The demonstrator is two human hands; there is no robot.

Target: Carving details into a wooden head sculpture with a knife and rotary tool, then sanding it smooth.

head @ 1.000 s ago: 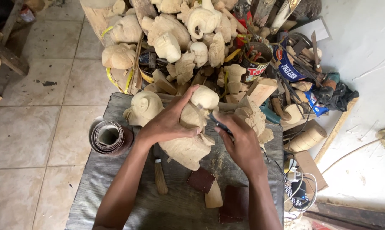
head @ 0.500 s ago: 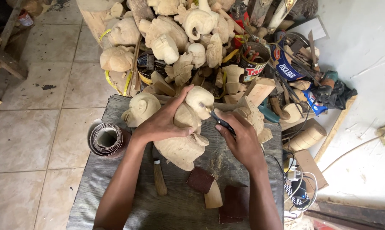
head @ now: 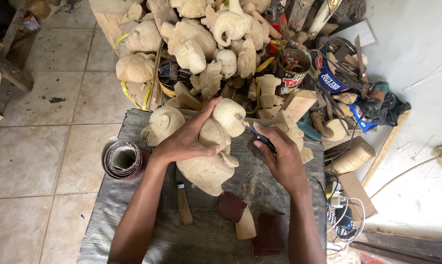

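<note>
Nearest, below the hands, two dark red blocks (head: 231, 206) lie on the grey wooden surface (head: 108, 215), with a pale wood wedge (head: 246, 226) touching them and a wooden-handled tool (head: 183, 203) just beside the left forearm. The left hand (head: 187, 140) is spread wide and pressed over a pale unfinished carving (head: 212, 156), which rests on the surface in the middle between both hands. The right hand (head: 279, 157) is closed around a dark-handled knife (head: 255, 134) whose tip meets the rounded top of the carving. Left of the left hand, a roll of sandpaper (head: 124, 160) sits at the surface's left edge, its hollow core open upward; beyond that edge is bare tiled floor (head: 40, 151) with open room. Right of the right hand the surface ends against cables, a charger (head: 339, 205) and wood offcuts, leaving little room. Beyond the hands, another rough carving (head: 163, 124) lies at the far edge. Farther still, a pile of carvings (head: 196, 44) fills the far side. Among them a tin can (head: 292, 73) holds tools, and a blue pouch (head: 331, 73) beside it holds more tools.
</note>
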